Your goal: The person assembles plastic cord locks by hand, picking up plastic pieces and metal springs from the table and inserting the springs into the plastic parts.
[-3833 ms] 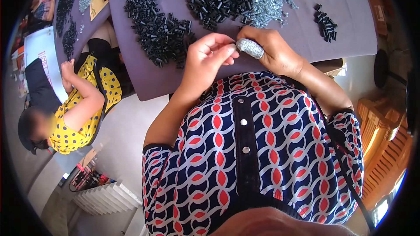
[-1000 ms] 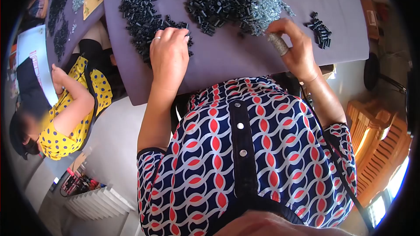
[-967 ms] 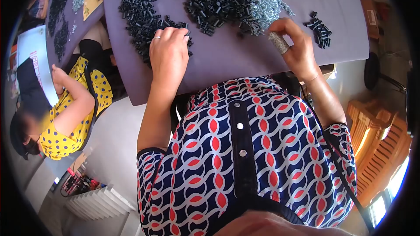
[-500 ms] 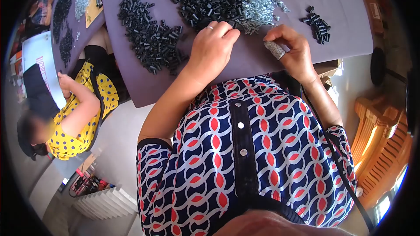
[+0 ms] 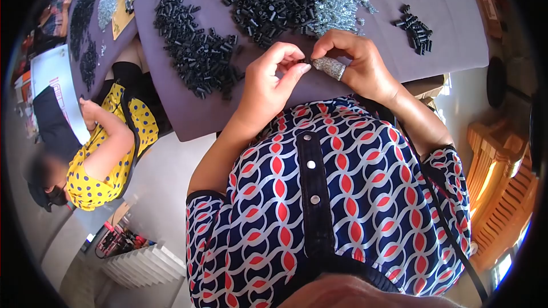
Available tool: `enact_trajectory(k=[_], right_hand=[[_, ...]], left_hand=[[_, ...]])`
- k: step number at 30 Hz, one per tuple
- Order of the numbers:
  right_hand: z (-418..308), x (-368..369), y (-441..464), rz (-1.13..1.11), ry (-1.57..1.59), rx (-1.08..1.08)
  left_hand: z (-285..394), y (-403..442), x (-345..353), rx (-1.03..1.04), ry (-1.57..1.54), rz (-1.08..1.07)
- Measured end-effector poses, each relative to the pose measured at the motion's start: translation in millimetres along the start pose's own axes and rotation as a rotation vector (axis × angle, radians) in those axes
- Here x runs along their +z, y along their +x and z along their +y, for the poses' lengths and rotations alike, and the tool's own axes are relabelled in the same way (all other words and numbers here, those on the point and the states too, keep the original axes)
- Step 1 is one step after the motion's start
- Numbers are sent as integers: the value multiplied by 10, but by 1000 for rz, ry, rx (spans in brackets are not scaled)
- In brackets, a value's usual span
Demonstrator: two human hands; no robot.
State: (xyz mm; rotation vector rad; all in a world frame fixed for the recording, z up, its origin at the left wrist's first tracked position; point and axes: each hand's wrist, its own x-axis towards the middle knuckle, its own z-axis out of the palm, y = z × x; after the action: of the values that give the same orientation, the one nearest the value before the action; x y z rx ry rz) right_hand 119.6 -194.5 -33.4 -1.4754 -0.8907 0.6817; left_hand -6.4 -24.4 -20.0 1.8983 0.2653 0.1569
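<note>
My left hand (image 5: 268, 77) pinches a small black cylindrical piece (image 5: 303, 61) between thumb and index finger, mostly covered by the fingertips. Just right of it, my right hand (image 5: 365, 63) is closed in a pinch, its tips almost meeting the left ones. A speckled grey cover (image 5: 329, 68) wraps the right thumb. Whatever the right fingertips hold is too small to make out. Behind the hands lies a big heap of black cylinders (image 5: 268, 3), touching a pile of small shiny metal parts (image 5: 339, 8).
Another heap of black cylinders (image 5: 197, 48) spreads on the purple-grey tabletop (image 5: 445, 0) at left. A small group of black pieces (image 5: 415, 31) lies at right. A person in a yellow dotted top (image 5: 105, 168) sits at the left, and a wooden chair (image 5: 496, 188) stands at right.
My left hand has drawn back from the big heap toward me and turned, now holding a black piece. My right hand has moved left to meet it.
</note>
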Motion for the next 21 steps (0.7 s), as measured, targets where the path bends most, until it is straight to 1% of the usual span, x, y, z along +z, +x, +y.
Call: enact_trajectory(k=[1, 2, 4, 7, 9, 11, 14, 16, 21], right_hand=[[-3, 34, 18, 22, 114, 13], [-9, 53, 29, 17, 112, 14], [-19, 77, 39, 5, 171, 47], [-8, 95, 14, -11, 152, 98], [4, 96, 3, -15, 115, 88], [-3, 105, -5, -21, 81, 79], [-42, 134, -1, -29, 80, 91], [-81, 128, 6, -81, 97, 139], [45, 118, -9, -48, 151, 137]], left_hand=[[-45, -12, -5, -34, -102, 0], [-72, -23, -7, -68, -205, -1], [-75, -37, -21, -84, -222, -13], [-98, -67, -18, -119, -247, -36], [-108, -83, -19, -137, -260, -45], [-106, -104, -23, -196, -374, -45], [-159, -117, -30, -185, -395, -28], [-190, -129, -35, -194, -398, -18], [-110, -163, -75, -225, -403, -19]])
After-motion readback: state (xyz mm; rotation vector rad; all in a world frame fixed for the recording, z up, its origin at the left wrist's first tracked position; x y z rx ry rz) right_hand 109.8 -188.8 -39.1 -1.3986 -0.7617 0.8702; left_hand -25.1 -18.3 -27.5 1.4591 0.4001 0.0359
